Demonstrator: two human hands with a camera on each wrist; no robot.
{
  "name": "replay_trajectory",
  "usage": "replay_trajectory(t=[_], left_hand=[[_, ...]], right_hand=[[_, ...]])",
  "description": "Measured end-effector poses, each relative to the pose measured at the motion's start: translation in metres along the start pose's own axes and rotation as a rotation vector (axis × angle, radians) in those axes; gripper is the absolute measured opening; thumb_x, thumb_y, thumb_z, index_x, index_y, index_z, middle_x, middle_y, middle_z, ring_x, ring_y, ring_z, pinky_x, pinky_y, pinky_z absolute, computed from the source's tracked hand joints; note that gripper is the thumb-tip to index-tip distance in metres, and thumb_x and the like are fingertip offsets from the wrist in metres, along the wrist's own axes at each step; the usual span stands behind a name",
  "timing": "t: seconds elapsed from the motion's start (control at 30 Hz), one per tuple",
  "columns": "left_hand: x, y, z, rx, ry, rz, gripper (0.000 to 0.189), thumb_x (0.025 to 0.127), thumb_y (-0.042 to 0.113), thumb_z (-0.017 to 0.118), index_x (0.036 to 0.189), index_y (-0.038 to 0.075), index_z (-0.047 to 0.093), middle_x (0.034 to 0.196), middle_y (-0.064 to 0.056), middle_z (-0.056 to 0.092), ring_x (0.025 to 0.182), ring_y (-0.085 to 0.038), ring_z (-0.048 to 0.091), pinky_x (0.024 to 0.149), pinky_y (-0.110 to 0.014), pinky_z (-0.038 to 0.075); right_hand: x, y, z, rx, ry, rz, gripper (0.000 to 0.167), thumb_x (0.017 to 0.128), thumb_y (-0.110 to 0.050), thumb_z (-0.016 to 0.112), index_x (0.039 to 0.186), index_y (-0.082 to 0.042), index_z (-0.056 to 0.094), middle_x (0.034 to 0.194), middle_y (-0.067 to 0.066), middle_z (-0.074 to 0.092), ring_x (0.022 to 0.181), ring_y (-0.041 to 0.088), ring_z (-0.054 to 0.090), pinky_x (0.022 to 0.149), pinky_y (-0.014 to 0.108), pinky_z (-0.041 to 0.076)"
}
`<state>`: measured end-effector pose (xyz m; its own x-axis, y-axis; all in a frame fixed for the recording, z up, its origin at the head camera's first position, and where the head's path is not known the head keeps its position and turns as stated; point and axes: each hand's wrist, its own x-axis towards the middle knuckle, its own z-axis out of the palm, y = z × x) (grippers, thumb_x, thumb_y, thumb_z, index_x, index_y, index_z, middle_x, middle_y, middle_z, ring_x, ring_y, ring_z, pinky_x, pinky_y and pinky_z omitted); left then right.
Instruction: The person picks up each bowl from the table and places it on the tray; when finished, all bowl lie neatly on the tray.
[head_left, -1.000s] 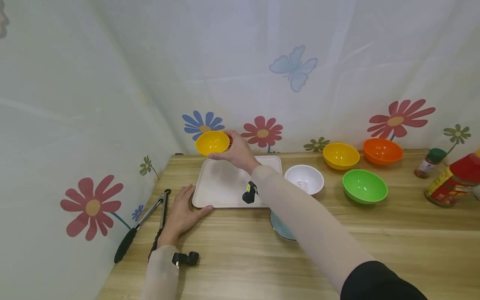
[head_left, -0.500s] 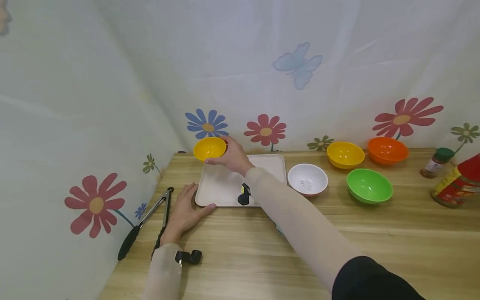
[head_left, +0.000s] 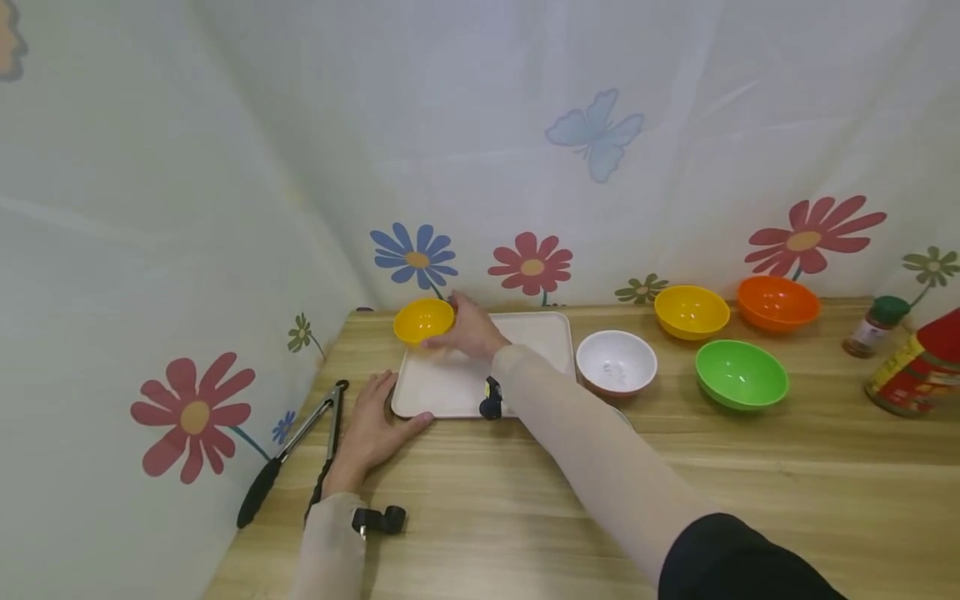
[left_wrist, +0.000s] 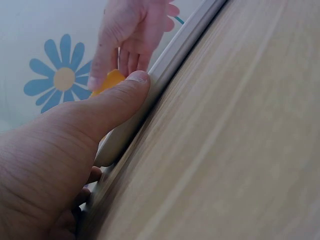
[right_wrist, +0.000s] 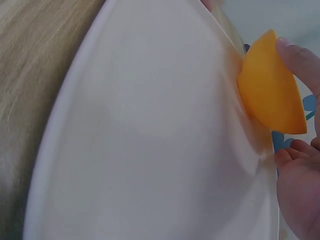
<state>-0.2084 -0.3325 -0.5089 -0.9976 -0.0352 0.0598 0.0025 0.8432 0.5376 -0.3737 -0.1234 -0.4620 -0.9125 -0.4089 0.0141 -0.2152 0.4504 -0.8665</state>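
Observation:
A small yellow bowl [head_left: 423, 322] sits at the far left corner of a white rectangular tray [head_left: 525, 367]. My right hand [head_left: 472, 327] holds the bowl from its right side, thumb at the front of the rim; the right wrist view shows the thumb touching the yellow bowl [right_wrist: 272, 90] and the other fingers behind it, partly out of frame. Around the tray's near left corner lies my left hand [head_left: 367, 437], its thumb along the front edge and its fingers along the left side. In the left wrist view that thumb presses the rim of the tray [left_wrist: 167, 62].
Right of the tray stand a white bowl [head_left: 617, 363], a second yellow bowl [head_left: 692, 312], an orange bowl [head_left: 777, 303] and a green bowl [head_left: 741, 375]. Farther right are a green-capped jar [head_left: 875, 327] and a red-topped bottle [head_left: 915, 367]. Tongs [head_left: 292, 450] lie left of my left hand.
My right hand has lowered the yellow bowl from above the tray's far left corner down to it. The left hand stays at the tray's near left corner.

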Motion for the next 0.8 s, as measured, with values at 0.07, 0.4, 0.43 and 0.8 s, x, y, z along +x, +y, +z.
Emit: replay_trajectory(t=[0.07, 0.4, 0.43, 0.8], left_hand=[[-0.001, -0.001, 0.0, 0.006, 0.003, 0.003, 0.11, 0.094, 0.066, 0.082, 0.171, 0.002, 0.037, 0.181, -0.024, 0.027, 0.171, -0.046, 0.013, 0.137, -0.068, 0.018], [-0.002, 0.0, -0.001, 0.01, -0.007, -0.007, 0.112, 0.094, 0.066, 0.082, 0.172, 0.0, 0.035, 0.181, -0.026, 0.026, 0.171, -0.048, 0.013, 0.137, -0.07, 0.018], [-0.002, 0.0, -0.001, 0.009, -0.008, -0.009, 0.112, 0.094, 0.066, 0.082, 0.172, 0.001, 0.035, 0.181, -0.025, 0.026, 0.171, -0.048, 0.012, 0.137, -0.07, 0.018], [-0.002, 0.002, 0.0, 0.017, -0.022, -0.034, 0.117, 0.092, 0.072, 0.081, 0.173, 0.002, 0.033, 0.182, -0.024, 0.023, 0.172, -0.046, 0.01, 0.137, -0.071, 0.017]], right_hand=[[-0.001, -0.002, -0.002, 0.017, 0.004, -0.004, 0.118, 0.086, -0.04, 0.099, 0.174, -0.006, 0.028, 0.174, 0.016, 0.045, 0.156, 0.034, 0.049, 0.135, 0.048, 0.037], [-0.009, -0.012, -0.013, 0.049, 0.023, -0.017, 0.114, 0.088, -0.045, 0.097, 0.176, -0.014, 0.03, 0.179, 0.008, 0.04, 0.159, 0.029, 0.048, 0.13, 0.046, 0.045], [-0.009, -0.013, -0.014, 0.054, 0.029, -0.016, 0.114, 0.088, -0.045, 0.097, 0.175, -0.015, 0.031, 0.179, 0.007, 0.041, 0.159, 0.029, 0.048, 0.13, 0.046, 0.045], [-0.013, -0.025, -0.031, 0.092, 0.05, -0.07, 0.11, 0.089, -0.045, 0.096, 0.175, -0.017, 0.033, 0.179, 0.006, 0.04, 0.161, 0.03, 0.044, 0.13, 0.049, 0.045]])
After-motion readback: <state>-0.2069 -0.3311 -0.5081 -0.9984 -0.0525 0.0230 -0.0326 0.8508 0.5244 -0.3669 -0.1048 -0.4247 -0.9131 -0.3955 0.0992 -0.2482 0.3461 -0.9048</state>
